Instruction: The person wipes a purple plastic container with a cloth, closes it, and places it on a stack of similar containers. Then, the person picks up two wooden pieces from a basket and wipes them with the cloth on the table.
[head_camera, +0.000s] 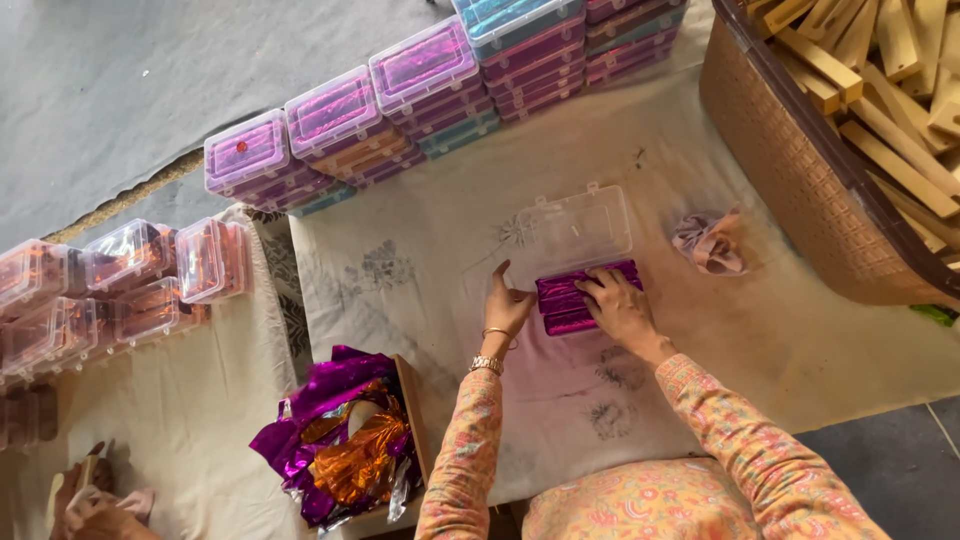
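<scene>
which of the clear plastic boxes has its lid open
The box between the left hand and right hand; its lid is flipped back, while the stacked boxes are closed.

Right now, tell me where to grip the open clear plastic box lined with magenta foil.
Take the clear plastic box lined with magenta foil by its two short ends, from left and right. The lid lies hinged open on the far side, and the left hand and right hand already sit at those ends.

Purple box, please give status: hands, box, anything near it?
Left hand on box's left end, right hand pressing on top. Purple box open on cloth, clear lid flipped back. Pink rag to the right, apart.
</scene>
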